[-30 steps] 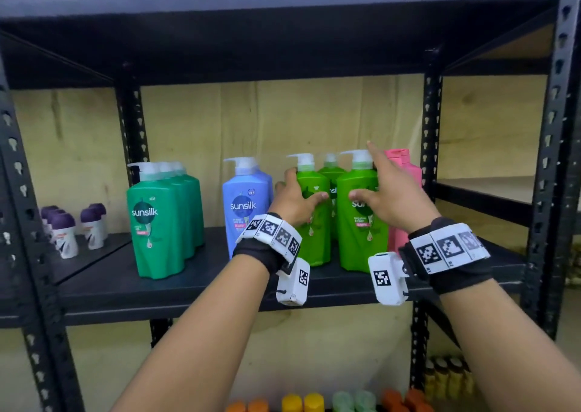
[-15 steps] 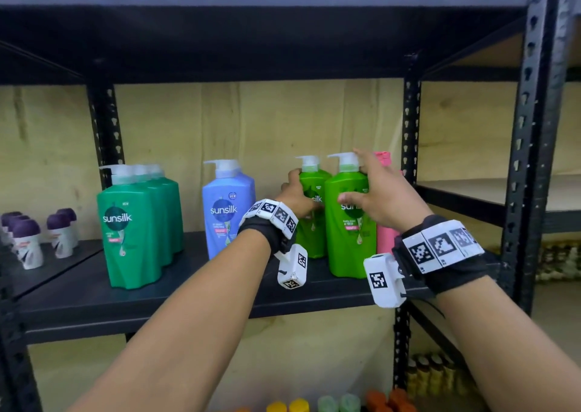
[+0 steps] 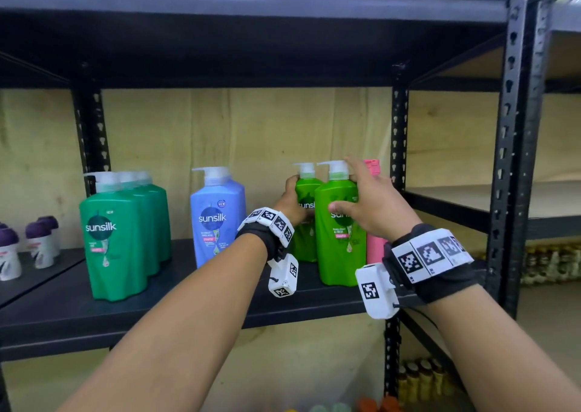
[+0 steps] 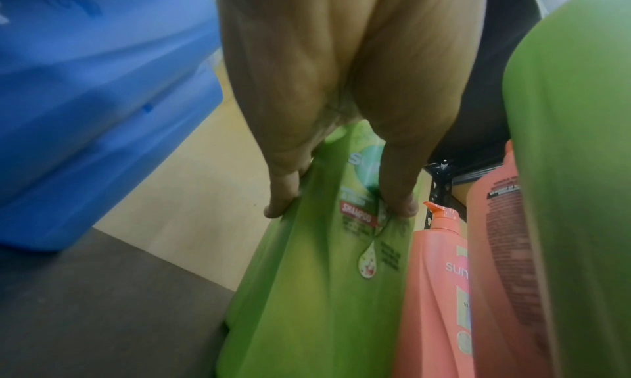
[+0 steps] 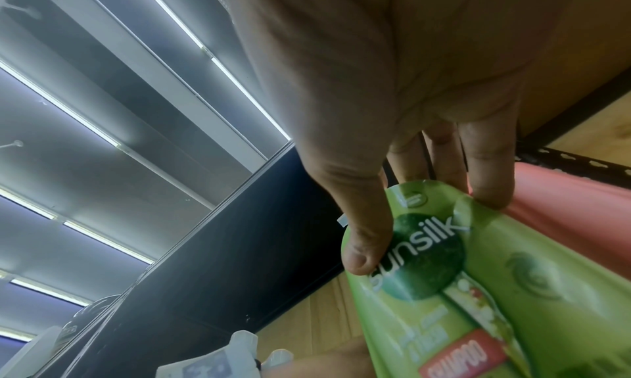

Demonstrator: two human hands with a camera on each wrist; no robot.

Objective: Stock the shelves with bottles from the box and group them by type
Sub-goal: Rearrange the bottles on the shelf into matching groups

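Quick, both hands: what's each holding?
Left hand: grips the rear light-green pump shampoo bottle.
Right hand: grips the front light-green pump shampoo bottle.

Even indoor light, soft focus up close

Ceiling tube lights (image 5: 85, 124) glare white in the right wrist view; the underside of the upper shelf (image 3: 251, 50) sits in deep shadow; wrist pictures blur near the lens, and the head view's edges bend and smear.

light green pump bottles (image 3: 339, 223): 2 | dark green pump bottles (image 3: 113, 242): 3 | blue pump bottles (image 3: 217, 220): 1 seen | pink bottles (image 4: 433, 289): 2 | purple-capped small bottles (image 3: 41, 245): at least 3 | hands: 2
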